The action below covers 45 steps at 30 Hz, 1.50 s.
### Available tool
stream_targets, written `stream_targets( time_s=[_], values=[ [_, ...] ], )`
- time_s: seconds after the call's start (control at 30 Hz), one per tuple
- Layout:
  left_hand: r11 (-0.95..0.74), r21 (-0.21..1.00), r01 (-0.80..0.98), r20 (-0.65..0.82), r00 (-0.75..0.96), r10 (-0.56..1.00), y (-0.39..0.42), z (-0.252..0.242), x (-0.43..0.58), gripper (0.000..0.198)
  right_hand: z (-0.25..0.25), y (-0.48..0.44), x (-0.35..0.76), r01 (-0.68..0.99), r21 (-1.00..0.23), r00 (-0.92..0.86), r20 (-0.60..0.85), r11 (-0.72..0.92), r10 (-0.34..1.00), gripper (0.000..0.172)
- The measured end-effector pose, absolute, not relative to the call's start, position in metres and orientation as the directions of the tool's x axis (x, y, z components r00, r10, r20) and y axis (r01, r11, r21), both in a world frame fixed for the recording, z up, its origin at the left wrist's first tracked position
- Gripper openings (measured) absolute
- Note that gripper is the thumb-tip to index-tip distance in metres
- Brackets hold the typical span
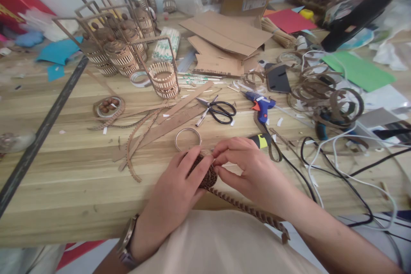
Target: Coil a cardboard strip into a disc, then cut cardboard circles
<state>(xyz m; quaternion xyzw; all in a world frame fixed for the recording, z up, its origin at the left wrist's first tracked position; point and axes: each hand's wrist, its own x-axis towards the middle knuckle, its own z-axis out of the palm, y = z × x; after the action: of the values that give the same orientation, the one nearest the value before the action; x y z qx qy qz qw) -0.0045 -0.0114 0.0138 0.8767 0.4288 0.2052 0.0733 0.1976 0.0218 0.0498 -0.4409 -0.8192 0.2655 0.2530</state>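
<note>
My left hand (175, 192) and my right hand (248, 169) meet at the near edge of the wooden table (80, 188). Both grip a rolled coil of corrugated cardboard strip (207, 175). The left fingers wrap over the coil; the right thumb and forefinger pinch its far side. The strip's loose tail (253, 214) trails down to the right across my lap. A thin ring (188, 138) lies just beyond the hands. A watch (126, 239) sits on my left wrist.
Scissors (218, 110) and a blue glue gun (261, 109) lie beyond the hands. Cardboard strips (150, 132) spread to the left, slatted baskets (128, 47) stand behind, flat cardboard (224, 38) at the back. Coiled strips (324, 94) and cables (337, 167) crowd the right.
</note>
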Motion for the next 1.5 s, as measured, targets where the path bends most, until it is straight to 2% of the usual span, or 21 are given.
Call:
stream_targets(
  time_s=[0.57,0.9,1.3,1.5],
  values=[
    [-0.600,0.359,0.714,0.325,0.507,0.798,-0.011,0.015,-0.004,0.059,0.046,0.018,0.199,0.562,-0.667,-0.437,0.263,0.489,0.860,0.021],
    [-0.569,0.308,0.763,0.301,0.489,0.819,-0.012,0.014,-0.004,0.062,0.042,0.011,0.199,0.629,-0.559,-0.399,0.364,0.541,0.841,0.017],
    [-0.575,0.236,0.784,0.253,0.522,0.815,-0.012,0.016,-0.001,0.066,0.043,0.012,0.198,0.668,-0.526,-0.426,0.311,0.527,0.850,0.015],
    [-0.586,0.249,0.771,0.255,0.531,0.808,-0.011,0.015,0.000,0.066,0.040,0.016,0.197,0.673,-0.508,-0.448,0.299,0.538,0.843,0.017]
  ],
)
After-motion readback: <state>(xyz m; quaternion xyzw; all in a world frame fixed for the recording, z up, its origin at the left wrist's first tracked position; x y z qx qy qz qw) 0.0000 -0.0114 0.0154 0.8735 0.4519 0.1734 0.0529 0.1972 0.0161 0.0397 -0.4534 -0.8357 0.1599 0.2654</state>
